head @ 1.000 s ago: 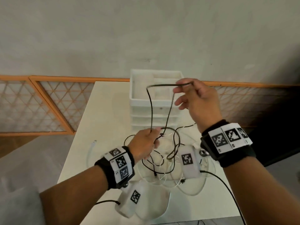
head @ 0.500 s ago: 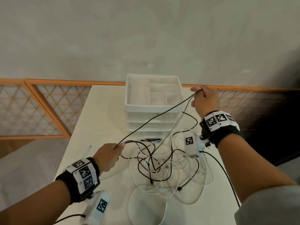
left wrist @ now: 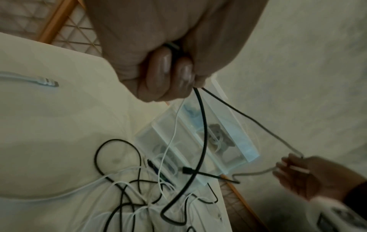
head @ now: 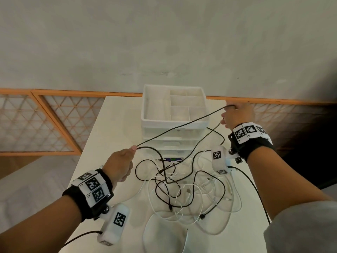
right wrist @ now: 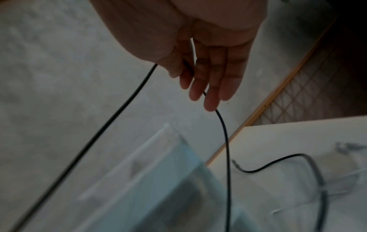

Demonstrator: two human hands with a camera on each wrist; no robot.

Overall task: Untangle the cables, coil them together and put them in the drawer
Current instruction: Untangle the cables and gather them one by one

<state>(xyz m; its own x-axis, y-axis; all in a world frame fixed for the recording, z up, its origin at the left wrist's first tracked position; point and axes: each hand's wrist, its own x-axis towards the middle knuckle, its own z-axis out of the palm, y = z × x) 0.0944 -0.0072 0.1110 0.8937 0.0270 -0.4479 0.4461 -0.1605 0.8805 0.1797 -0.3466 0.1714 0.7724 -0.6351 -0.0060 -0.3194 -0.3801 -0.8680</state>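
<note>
A thin black rubber-sheathed cable (head: 175,127) stretches in the air between the two hands, above the pale rectangular table (head: 116,121). The left hand (head: 120,166) is a closed fist pinching it between thumb and curled fingers; the wrist view shows a thin white cable (left wrist: 170,138) also leaving that fist. The right hand (head: 237,115), at two o'clock from the left, has the same black cable looped over its index finger and thumb, the other fingers nearly straight.

The rest of the black cable drops into a loose tangle of black and white cables (head: 184,189) on the table, at six o'clock from the white plastic drawer unit (head: 174,125), whose drawers look closed.

These cords look light, limp and smooth, so they probably slide through a loose grip and snag at crossings. Holding near a plug end (head: 201,217) and feeding it back through the loops seems safer than pulling mid-length, which may tighten knots.
</note>
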